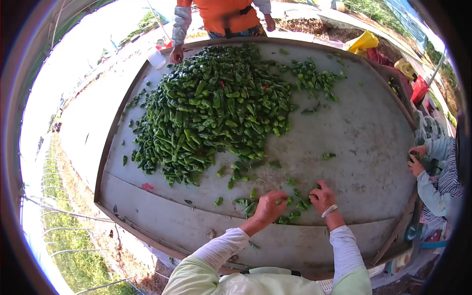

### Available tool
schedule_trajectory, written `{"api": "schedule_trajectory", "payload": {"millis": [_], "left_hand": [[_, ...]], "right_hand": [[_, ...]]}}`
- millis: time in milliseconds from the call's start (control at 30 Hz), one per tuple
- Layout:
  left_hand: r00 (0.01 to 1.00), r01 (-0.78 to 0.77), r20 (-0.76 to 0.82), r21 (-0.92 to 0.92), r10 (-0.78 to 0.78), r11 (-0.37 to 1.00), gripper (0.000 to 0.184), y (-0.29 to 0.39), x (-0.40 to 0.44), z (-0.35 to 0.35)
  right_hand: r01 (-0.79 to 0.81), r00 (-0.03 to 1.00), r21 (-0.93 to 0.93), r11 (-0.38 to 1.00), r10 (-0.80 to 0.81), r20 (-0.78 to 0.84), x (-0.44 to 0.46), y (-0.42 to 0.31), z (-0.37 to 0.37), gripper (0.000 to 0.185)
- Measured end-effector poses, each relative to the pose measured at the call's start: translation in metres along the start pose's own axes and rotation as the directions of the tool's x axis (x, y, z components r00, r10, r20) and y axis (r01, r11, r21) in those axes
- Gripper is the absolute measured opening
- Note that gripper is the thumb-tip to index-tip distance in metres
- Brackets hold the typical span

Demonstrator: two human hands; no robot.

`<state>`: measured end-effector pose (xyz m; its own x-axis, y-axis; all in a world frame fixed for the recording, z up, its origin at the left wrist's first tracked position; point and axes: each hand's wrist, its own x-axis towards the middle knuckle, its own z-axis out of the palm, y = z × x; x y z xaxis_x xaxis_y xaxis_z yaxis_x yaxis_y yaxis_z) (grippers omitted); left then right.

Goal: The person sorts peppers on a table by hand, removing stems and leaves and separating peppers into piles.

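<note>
A large heap of green peppers lies on the grey metal table, with a few red bits among the green. Near the table's front edge, my left hand has its fingers curled together over a small group of loose peppers; a bit of green shows at its fingertips. Just right of that group is my right hand, fingers bent, close to a pepper; whether it holds one is too small to tell. A bracelet circles my right wrist.
Across the table stands a person in orange, one hand by the heap. At the right edge another person's hands hold something green. A white container sits at the back left; a smaller pepper pile lies behind.
</note>
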<state>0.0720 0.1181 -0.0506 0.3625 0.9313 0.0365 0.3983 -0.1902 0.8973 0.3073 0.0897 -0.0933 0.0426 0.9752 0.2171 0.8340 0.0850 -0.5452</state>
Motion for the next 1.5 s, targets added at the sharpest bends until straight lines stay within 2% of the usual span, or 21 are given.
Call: {"api": "schedule_trajectory", "payload": {"millis": [100, 133, 167, 200, 233, 300, 367, 467, 533, 567, 633, 767, 833, 933, 1100, 1167, 1200, 1267, 1300, 1400, 1500], "left_hand": [[0.983, 0.178, 0.074, -0.122, -0.170, 0.976, 0.020, 0.008, -0.010, 0.004], [0.987, 0.159, 0.055, -0.127, -0.153, 0.979, 0.020, 0.005, -0.011, 0.004], [0.960, 0.281, 0.090, -0.280, -0.267, 0.918, 0.026, 0.002, -0.013, 0.006], [0.918, 0.395, 0.149, -0.422, -0.368, 0.816, 0.032, -0.003, -0.016, 0.008], [0.920, 0.390, 0.171, -0.480, -0.352, 0.786, 0.044, -0.010, -0.019, 0.011], [0.768, 0.638, 0.409, -0.548, -0.492, 0.541, 0.048, 0.038, -0.020, -0.020], [0.746, 0.665, 0.563, -0.611, -0.355, 0.430, 0.048, 0.011, -0.036, -0.014], [0.738, 0.666, 0.579, -0.542, -0.347, 0.513, 0.046, 0.006, -0.055, -0.017], [0.746, 0.660, 0.577, -0.580, -0.331, 0.478, 0.042, -0.009, -0.066, -0.016], [0.750, 0.655, 0.578, -0.581, -0.321, 0.483, 0.042, -0.009, -0.070, -0.016], [0.682, 0.725, 0.582, -0.615, -0.442, 0.309, 0.038, 0.007, -0.083, -0.021], [0.641, 0.761, 0.646, -0.603, -0.415, 0.238, 0.035, 0.009, -0.099, -0.023], [0.694, 0.717, 0.616, -0.638, -0.373, 0.280, 0.030, 0.009, -0.106, -0.022], [0.693, 0.715, 0.635, -0.667, -0.341, 0.210, 0.025, 0.000, -0.114, -0.023], [0.674, 0.736, 0.649, -0.627, -0.352, 0.254, 0.018, -0.018, -0.127, -0.031], [0.637, 0.750, 0.694, -0.458, -0.335, 0.477, 0.019, -0.014, -0.128, -0.041], [0.631, 0.753, 0.704, -0.452, -0.327, 0.478, 0.019, -0.011, -0.129, -0.046], [0.566, 0.709, 0.786, -0.311, -0.247, 0.633, 0.021, -0.004, -0.131, -0.059], [0.556, 0.713, 0.794, -0.304, -0.245, 0.632, 0.021, -0.006, -0.132, -0.066], [0.539, 0.746, 0.805, -0.319, -0.247, 0.585, 0.020, -0.007, -0.129, -0.075], [0.632, 0.699, 0.728, -0.387, -0.266, 0.601, 0.022, 0.017, -0.123, -0.077]], "right_hand": [[-0.033, 0.999, 0.022, 0.999, 0.032, 0.035, 0.010, -0.002, -0.011, 0.006], [-0.115, 0.992, 0.133, 0.984, 0.107, 0.068, 0.013, -0.011, -0.016, 0.008], [-0.202, 0.977, 0.237, 0.950, 0.179, 0.114, 0.013, -0.021, -0.022, 0.009], [-0.141, 0.987, 0.273, 0.952, 0.111, 0.120, 0.011, -0.037, -0.027, 0.011], [-0.085, 0.991, 0.307, 0.948, 0.049, 0.122, 0.004, -0.058, -0.031, 0.012], [0.004, 0.988, 0.353, 0.936, -0.058, 0.144, -0.009, -0.097, -0.039, 0.015], [0.039, 0.974, 0.342, 0.939, -0.113, 0.198, -0.024, -0.122, -0.039, 0.017], [0.054, 0.980, 0.309, 0.950, -0.110, 0.167, -0.043, -0.135, -0.033, 0.016], [-0.041, 0.942, 0.294, 0.955, -0.061, 0.330, -0.055, -0.144, -0.035, 0.019], [-0.037, 0.945, 0.289, 0.957, -0.061, 0.322, -0.058, -0.147, -0.036, 0.019], [-0.057, 0.960, 0.311, 0.949, -0.034, 0.278, -0.063, -0.152, -0.038, 0.017], [-0.064, 0.919, 0.210, 0.976, -0.024, 0.393, -0.071, -0.157, -0.041, 0.020], [-0.003, 0.951, 0.210, 0.978, -0.062, 0.301, -0.075, -0.154, -0.033, 0.017], [0.020, 0.952, 0.281, 0.959, -0.105, 0.289, -0.079, -0.159, -0.033, 0.015], [-0.013, 0.879, 0.397, 0.918, -0.179, 0.441, -0.086, -0.154, -0.044, 0.018], [-0.109, 0.671, 0.391, 0.914, -0.223, 0.707, -0.085, -0.153, -0.054, 0.020], [-0.117, 0.677, 0.384, 0.916, -0.210, 0.706, -0.085, -0.149, -0.058, 0.020], [-0.232, 0.380, 0.451, 0.862, -0.346, 0.858, -0.088, -0.137, -0.064, 0.019], [-0.325, 0.335, 0.468, 0.822, -0.363, 0.870, -0.092, -0.131, -0.066, 0.020], [-0.503, 0.363, 0.517, 0.692, -0.374, 0.854, -0.102, -0.113, -0.066, 0.019], [-0.577, 0.413, 0.544, 0.609, -0.357, 0.838, -0.095, -0.123, -0.065, 0.015]]}}
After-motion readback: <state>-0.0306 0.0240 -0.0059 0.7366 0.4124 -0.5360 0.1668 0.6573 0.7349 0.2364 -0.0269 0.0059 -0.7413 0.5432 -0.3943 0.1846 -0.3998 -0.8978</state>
